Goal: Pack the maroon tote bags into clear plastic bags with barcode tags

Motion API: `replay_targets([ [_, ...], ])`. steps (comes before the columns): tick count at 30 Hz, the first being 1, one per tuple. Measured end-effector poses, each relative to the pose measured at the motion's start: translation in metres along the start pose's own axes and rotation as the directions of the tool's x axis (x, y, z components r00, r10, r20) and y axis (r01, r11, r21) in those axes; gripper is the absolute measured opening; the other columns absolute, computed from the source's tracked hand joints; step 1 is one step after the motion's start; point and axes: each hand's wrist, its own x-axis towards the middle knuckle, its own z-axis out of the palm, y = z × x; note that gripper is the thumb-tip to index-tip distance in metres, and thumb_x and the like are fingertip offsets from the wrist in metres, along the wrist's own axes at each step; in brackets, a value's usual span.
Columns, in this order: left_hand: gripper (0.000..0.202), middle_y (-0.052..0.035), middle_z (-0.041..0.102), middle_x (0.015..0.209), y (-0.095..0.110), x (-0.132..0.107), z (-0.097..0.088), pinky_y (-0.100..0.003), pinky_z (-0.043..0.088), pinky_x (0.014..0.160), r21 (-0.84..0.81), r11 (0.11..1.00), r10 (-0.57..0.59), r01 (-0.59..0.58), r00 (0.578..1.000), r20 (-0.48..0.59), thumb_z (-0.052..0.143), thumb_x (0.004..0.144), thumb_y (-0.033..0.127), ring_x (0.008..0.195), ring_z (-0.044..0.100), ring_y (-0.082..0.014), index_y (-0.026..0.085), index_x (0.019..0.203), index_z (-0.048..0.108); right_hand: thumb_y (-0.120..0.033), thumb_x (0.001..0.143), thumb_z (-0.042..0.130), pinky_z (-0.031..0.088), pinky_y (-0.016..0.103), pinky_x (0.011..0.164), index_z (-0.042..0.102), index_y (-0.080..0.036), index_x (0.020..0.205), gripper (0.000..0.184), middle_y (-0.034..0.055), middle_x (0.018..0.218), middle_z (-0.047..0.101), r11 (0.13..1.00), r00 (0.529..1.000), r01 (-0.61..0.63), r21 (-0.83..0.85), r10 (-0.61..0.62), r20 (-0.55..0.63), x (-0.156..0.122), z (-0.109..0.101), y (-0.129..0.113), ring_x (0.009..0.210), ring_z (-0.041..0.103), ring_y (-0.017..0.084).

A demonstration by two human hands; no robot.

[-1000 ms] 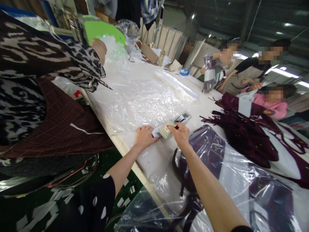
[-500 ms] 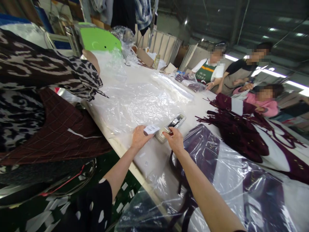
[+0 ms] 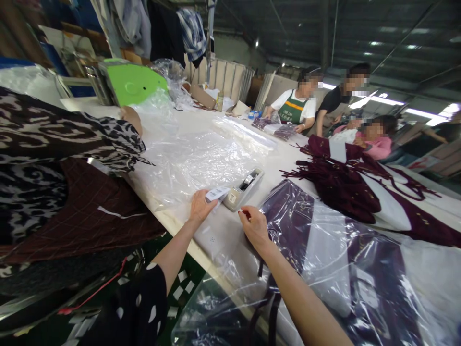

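Observation:
My left hand (image 3: 200,205) is closed on a small white printed label (image 3: 217,193), gripping its left end just above the table. Right beside the label stands a grey tape dispenser (image 3: 245,190) with a roll in it. My right hand (image 3: 256,222) is at the near right of the dispenser, apart from it, with thumb and forefinger pinched together. What is in that pinch, if anything, is too small to make out. Close to this hand, a dark purple bag in clear plastic (image 3: 288,216) lies on the table.
Clear plastic sheets (image 3: 187,158) cover much of the white table. Several maroon fringed bags (image 3: 338,187) lie at right. A co-worker's patterned sleeve (image 3: 72,129) reaches in from the left, near a green machine (image 3: 133,81). Several people (image 3: 297,108) stand across the table.
My right hand has come off the dispenser and drawn back toward me, its fingers pinched. My left hand still holds the label. The whole view has swung slightly right.

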Motion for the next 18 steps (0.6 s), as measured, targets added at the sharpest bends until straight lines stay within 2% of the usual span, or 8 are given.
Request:
replay_targets([
  [4,0.038,-0.0068,0.058,0.093,0.002,0.001,-0.003,-0.042,0.037,0.095,-0.095,0.995,-0.031,0.03,0.999,-0.008,0.063,0.061,0.04,0.099,0.051,-0.0263,0.016,0.09,0.059,-0.027,0.08,0.05,0.045,0.028,0.07,0.065,-0.018,0.086,0.019,0.0053,0.08,0.066,1.0,1.0,-0.005,0.022,0.005,0.004,-0.01,-0.011,-0.002,0.072,0.06,0.017],
  [7,0.044,-0.0062,0.06,0.089,0.003,0.001,-0.009,-0.039,0.042,0.086,-0.211,0.975,-0.073,0.071,0.997,-0.001,0.06,0.063,0.049,0.091,0.055,-0.0246,0.015,0.091,0.061,-0.027,0.078,0.051,0.044,0.029,0.07,0.066,-0.017,0.087,0.02,0.0064,0.081,0.067,0.999,0.999,-0.033,0.038,0.032,0.021,-0.017,-0.019,-0.004,0.072,0.06,0.018],
  [10,0.053,-0.005,0.061,0.08,0.008,-0.004,-0.023,-0.034,0.047,0.072,-0.324,0.94,-0.102,0.107,0.994,0.032,0.055,0.067,0.057,0.077,0.058,-0.0218,0.012,0.094,0.061,-0.029,0.078,0.052,0.043,0.031,0.073,0.066,-0.017,0.086,0.021,0.0068,0.081,0.067,0.992,0.997,-0.07,0.105,0.067,0.038,-0.023,-0.028,-0.01,0.073,0.06,0.018],
  [12,0.057,-0.0046,0.062,0.078,0.017,-0.014,-0.038,-0.033,0.047,0.068,-0.37,0.922,-0.106,0.114,0.993,0.044,0.055,0.068,0.06,0.073,0.059,-0.0211,0.012,0.098,0.06,-0.033,0.078,0.053,0.043,0.03,0.071,0.066,-0.017,0.085,0.022,0.0058,0.077,0.067,0.962,0.989,-0.137,0.236,0.117,0.095,-0.026,-0.034,-0.019,0.07,0.059,0.018],
  [14,0.056,-0.0054,0.063,0.087,0.033,-0.029,-0.054,-0.033,0.047,0.072,-0.376,0.924,-0.055,0.066,0.998,0.039,0.058,0.069,0.057,0.079,0.06,-0.0217,0.013,0.105,0.057,-0.041,0.076,0.056,0.043,0.028,0.064,0.066,-0.017,0.085,0.027,0.0047,0.075,0.066,0.846,0.958,-0.274,0.458,0.2,0.204,-0.029,-0.039,-0.033,0.068,0.059,0.016],
  [16,0.05,-0.0072,0.062,0.102,0.055,-0.05,-0.066,-0.036,0.045,0.083,-0.305,0.947,0.107,-0.098,0.994,0.015,0.061,0.071,0.049,0.093,0.058,-0.0234,0.016,0.109,0.056,-0.046,0.073,0.061,0.043,0.025,0.06,0.066,-0.017,0.088,0.033,0.0047,0.08,0.067,0.604,0.906,-0.423,0.676,0.256,0.338,-0.032,-0.043,-0.048,0.07,0.06,0.015],
  [18,0.045,-0.0093,0.057,0.113,0.078,-0.074,-0.07,-0.039,0.041,0.093,-0.187,0.923,0.343,-0.337,0.939,-0.003,0.063,0.073,0.039,0.106,0.053,-0.025,0.017,0.111,0.054,-0.047,0.069,0.066,0.044,0.023,0.061,0.067,-0.017,0.088,0.035,0.005,0.086,0.068,0.354,0.869,-0.49,0.797,0.269,0.415,-0.036,-0.047,-0.061,0.073,0.061,0.013],
])
